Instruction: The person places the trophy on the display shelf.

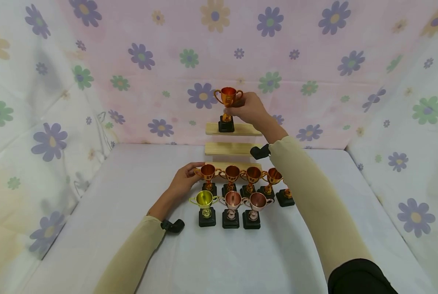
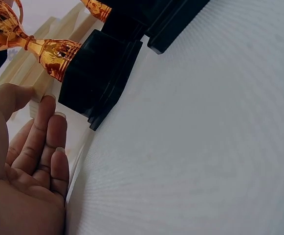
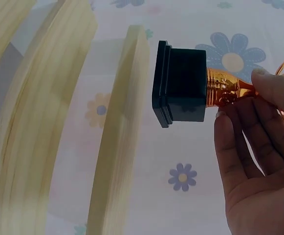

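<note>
My right hand (image 1: 249,109) pinches a bronze-coloured trophy cup (image 1: 227,96) by its stem, holding it upright. The cup's black square base (image 3: 186,84) hangs a little above the top board (image 3: 120,132) of a stepped wooden stand, with a gap between them in the right wrist view. My left hand (image 1: 183,179) holds the left end of the stand's lowest board (image 1: 224,165) between thumb and fingertips. Close beside those fingers stands another bronze-coloured trophy (image 2: 54,54), its black base on the table.
Several bronze-coloured trophies (image 1: 253,174) line up before the stand, the rightmost partly behind my right sleeve. In front stand a yellow-gold trophy (image 1: 205,200) and two rose-coloured trophies (image 1: 232,201). A white cloth covers the table (image 1: 277,257); flowered cloth (image 1: 160,110) hangs around it.
</note>
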Tool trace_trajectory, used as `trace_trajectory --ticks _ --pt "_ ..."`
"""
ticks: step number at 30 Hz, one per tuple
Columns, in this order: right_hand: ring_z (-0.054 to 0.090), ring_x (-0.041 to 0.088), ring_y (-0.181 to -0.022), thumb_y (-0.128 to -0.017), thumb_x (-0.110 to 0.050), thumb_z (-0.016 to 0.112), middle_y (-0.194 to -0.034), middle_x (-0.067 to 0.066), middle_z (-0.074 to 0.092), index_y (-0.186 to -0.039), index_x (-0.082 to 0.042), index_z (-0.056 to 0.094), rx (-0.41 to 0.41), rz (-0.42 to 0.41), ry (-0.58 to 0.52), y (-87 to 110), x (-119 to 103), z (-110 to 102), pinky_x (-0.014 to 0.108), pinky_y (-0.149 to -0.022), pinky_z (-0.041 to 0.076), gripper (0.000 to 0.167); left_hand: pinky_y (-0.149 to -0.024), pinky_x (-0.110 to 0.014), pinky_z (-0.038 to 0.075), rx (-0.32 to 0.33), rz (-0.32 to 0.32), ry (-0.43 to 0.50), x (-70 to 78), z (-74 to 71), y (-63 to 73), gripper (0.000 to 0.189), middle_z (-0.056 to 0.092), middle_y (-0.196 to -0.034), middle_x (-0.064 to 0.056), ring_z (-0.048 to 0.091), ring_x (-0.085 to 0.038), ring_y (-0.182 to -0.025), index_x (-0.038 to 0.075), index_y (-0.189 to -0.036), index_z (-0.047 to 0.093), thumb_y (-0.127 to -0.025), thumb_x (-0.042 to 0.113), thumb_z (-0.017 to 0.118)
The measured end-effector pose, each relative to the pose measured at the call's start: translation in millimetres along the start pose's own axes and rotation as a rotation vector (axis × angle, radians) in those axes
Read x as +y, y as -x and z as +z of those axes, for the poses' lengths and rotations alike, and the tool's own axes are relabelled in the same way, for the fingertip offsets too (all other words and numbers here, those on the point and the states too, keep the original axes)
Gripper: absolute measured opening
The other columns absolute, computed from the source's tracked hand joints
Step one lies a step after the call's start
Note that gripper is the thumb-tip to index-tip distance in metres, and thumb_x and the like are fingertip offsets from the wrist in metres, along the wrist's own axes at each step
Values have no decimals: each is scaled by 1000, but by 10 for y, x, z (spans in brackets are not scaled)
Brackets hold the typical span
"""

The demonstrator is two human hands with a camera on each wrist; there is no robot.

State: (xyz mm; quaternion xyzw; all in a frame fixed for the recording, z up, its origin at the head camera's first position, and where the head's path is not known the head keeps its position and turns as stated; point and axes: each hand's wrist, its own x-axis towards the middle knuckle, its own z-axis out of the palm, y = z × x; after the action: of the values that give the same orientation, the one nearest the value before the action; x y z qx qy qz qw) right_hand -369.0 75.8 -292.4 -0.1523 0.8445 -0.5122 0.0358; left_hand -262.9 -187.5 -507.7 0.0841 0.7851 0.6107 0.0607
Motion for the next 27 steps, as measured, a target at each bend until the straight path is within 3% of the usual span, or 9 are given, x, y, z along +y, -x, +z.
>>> trace_trajectory --ticks 10,27 --pt "67 28 -115 -95 -17 81 -124 15 71 -122 0 70 32 21 -41 -106 -29 192 41 -103 54 33 -103 -38 54 -22 24 31 -19 -32 6 42 76 -123 -12 70 -25 -117 13 -150 58 -108 15 64" --pt "65 28 -115 -96 -18 81 -122 14 71 -117 0 70 68 92 -66 -179 -18 365 39 -105 53 30 -102 -37 53 -18 -5 34 -31 -39 -14 42 77 -121 -9 69 -24 -116 16 -147 60 -106 13 66"
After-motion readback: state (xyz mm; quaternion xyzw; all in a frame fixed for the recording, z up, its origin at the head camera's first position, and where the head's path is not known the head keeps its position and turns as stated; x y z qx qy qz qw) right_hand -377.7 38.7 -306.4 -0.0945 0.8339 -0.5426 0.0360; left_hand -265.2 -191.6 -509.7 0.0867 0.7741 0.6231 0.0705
